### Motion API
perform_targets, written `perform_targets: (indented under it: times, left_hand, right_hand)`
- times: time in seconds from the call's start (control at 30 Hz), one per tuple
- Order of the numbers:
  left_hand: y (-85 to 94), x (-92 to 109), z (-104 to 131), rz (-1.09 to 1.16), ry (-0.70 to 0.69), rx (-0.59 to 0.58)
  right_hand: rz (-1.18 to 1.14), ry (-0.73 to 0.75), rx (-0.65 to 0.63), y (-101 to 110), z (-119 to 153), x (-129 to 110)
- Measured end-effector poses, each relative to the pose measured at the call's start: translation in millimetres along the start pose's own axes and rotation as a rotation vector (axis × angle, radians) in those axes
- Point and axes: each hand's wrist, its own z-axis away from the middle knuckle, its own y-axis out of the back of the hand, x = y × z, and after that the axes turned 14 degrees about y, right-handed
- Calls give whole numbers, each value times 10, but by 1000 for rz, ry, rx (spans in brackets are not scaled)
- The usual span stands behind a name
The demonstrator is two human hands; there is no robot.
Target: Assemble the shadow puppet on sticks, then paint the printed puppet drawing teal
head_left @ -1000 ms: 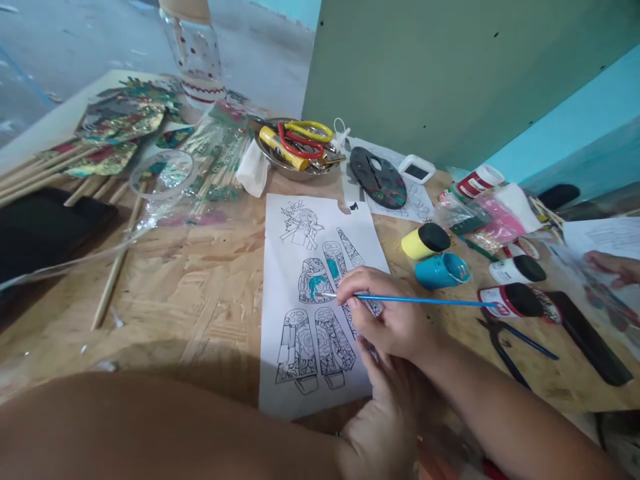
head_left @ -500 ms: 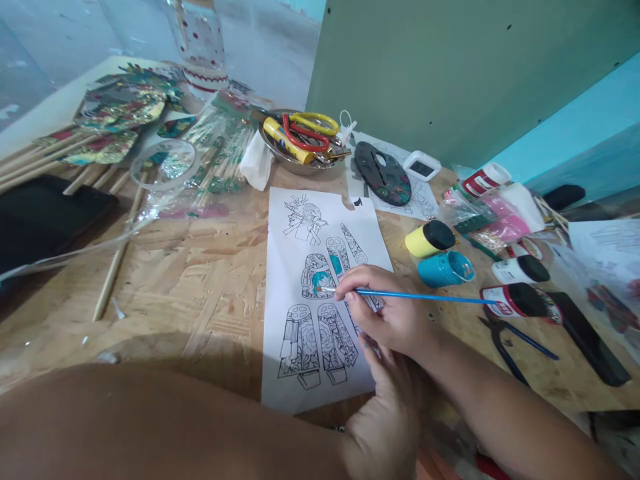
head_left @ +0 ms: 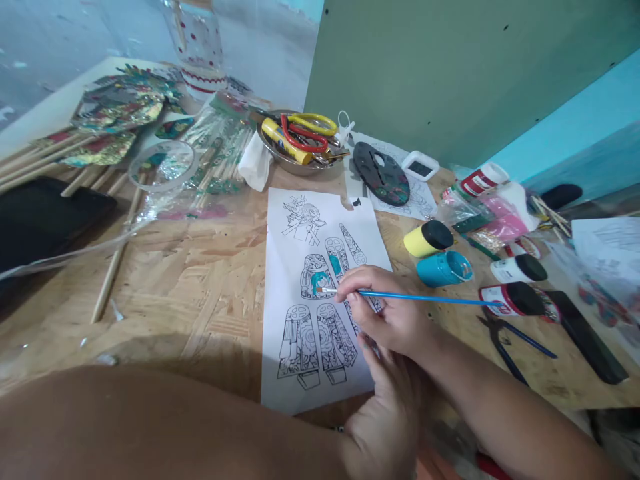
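My right hand is closed around a thin blue paintbrush. The brush's tip touches a printed sheet of paper, on a turquoise patch inside one of the outlined, patterned shapes. Another shape just above has a turquoise patch too. My left hand rests at the sheet's lower right edge, below my right wrist, with its visible fingers stretched out; the others are hidden. An uncovered jar of turquoise paint lies tilted to the right of the sheet.
Right of the sheet are a yellow paint jar, a red-labelled jar and pliers. Behind it sit a metal bowl of tools and a dark palette. Wooden sticks and a black phone-like slab lie left.
The brush tip has shifted very slightly over the turquoise patch. Both hands stay in nearly the same place, and the whole view has moved a touch.
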Motion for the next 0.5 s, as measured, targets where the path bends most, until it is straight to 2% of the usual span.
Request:
perform_targets:
  times: [0.2,0.5]
  left_hand:
    - [46,180,-122,92,172,-81]
    - [100,102,-159,64,151,-87]
  right_hand:
    - [-2,5,-26,-5,-4,2]
    - [-12,10,-32,-5,-22,-13]
